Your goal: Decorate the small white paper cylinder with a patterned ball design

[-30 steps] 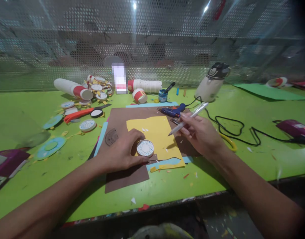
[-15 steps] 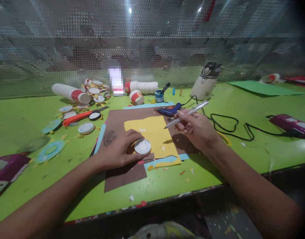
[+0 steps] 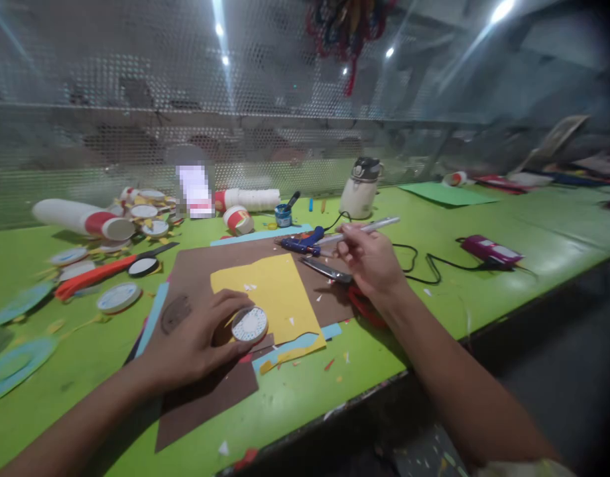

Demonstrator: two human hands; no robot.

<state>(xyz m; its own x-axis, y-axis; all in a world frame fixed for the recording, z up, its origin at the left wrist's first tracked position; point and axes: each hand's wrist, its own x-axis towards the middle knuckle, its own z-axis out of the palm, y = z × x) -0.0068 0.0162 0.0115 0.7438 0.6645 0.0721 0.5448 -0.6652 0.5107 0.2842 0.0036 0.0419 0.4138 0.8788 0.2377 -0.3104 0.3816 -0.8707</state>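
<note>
From the left: with the left hand, curved in a C, pinches between thumb and fingers the edge of a round, white, blue-speckled disc. Has the disc over the near-left corner of a torn-edged sheet of yellow paper, atop brown card. Farther right, grips in the fingers of the right hand a slim, straight, silvery-white pen, slanted across the view, left end lower and toward a dark-blue plastic glue gun rather than toward the disc. Places the disc leftward of the right hand and nearer the body, well apart. Cannot tell whether touching the dark-bladed metal tool just beneath.
</note>
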